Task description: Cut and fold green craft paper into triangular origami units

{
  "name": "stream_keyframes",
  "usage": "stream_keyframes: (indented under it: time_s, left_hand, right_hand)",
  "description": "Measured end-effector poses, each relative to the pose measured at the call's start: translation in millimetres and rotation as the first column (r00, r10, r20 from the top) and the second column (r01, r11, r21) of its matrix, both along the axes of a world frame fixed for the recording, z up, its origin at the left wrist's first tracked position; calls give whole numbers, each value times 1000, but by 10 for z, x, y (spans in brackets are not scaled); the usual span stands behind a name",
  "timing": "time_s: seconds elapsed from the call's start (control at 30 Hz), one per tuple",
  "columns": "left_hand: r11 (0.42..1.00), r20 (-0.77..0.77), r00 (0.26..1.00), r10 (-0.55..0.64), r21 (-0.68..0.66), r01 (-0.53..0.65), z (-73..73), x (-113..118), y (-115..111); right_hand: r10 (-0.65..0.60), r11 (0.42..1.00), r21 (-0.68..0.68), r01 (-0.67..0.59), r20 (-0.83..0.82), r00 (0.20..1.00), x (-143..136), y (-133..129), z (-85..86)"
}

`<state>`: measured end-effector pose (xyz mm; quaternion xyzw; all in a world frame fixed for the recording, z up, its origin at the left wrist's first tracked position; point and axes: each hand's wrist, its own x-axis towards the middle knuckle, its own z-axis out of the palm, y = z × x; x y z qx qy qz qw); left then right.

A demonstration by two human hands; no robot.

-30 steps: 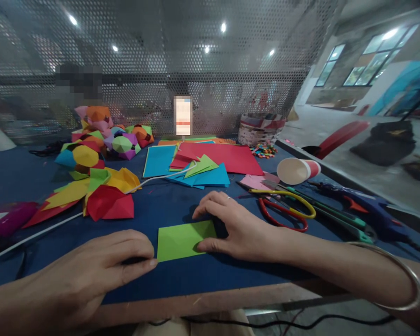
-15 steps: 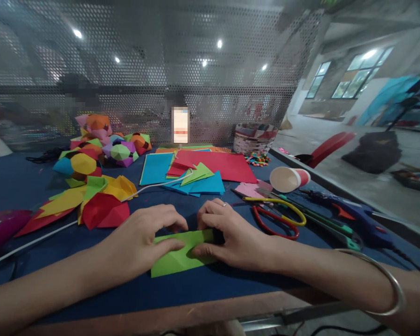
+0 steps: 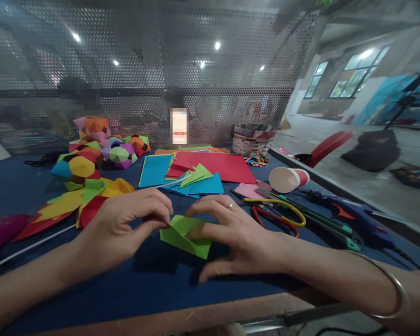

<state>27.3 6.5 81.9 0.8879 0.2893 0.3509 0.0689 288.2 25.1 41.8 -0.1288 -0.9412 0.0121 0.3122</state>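
Observation:
A folded piece of green paper [image 3: 187, 237] is held up off the blue table [image 3: 154, 289], tilted, with its shadow below. My left hand [image 3: 133, 224] pinches its left corner between thumb and fingertips. Around its right side my right hand [image 3: 231, 233] has its fingers spread, thumb well apart, with a finger over the paper's upper face. Beyond the hands lie blue paper sheets [image 3: 205, 185] and a red sheet [image 3: 231, 165], with small green pieces [image 3: 198, 174] on top.
Right of my hands lie scissors [image 3: 299, 212] with yellow and red handles, a green-handled tool [image 3: 322, 221], a glue gun [image 3: 364, 221] and a tipped paper cup [image 3: 283, 179]. Folded paper shapes [image 3: 80, 165] pile up at left, near a white cable [image 3: 31, 249]. A woven basket [image 3: 254, 138] stands behind.
The green paper has been lifted from the table and turned, its right end now lower. My left hand has moved left and up to a corner; my right hand's fingers have spread.

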Motion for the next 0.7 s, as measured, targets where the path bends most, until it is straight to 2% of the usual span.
stream_keyframes:
  time_s: [0.1, 0.23, 0.33, 0.43, 0.53, 0.7]
  left_hand:
    - [999, -16, 999, -37, -14, 37, -64, -79, -35]
    - [997, -91, 992, -83, -1, 83, -235, -213, -76]
    - [997, -206, 975, -79, -1, 80, -370, -321, -110]
    - [989, -321, 945, -57, 109, 97, -469, -390, -150]
    - [968, -368, 928, -54, 209, 139, -500, -393, -189]
    - [976, -380, 923, -66, 166, 138, -472, -358, -234]
  right_hand:
    - [-50, 995, 82, 52, -25, 998, 9, 15, -33]
    - [-12, 990, 139, 6, 43, 999, 8, -2, -52]
    - [-1, 992, 127, -17, 145, 989, -5, -35, -40]
    - [-8, 997, 74, -8, 208, 978, -20, -62, -32]
    - [9, 999, 29, -16, 212, 977, -27, -79, -40]
    - [28, 997, 67, -41, 183, 983, -26, -110, -54]
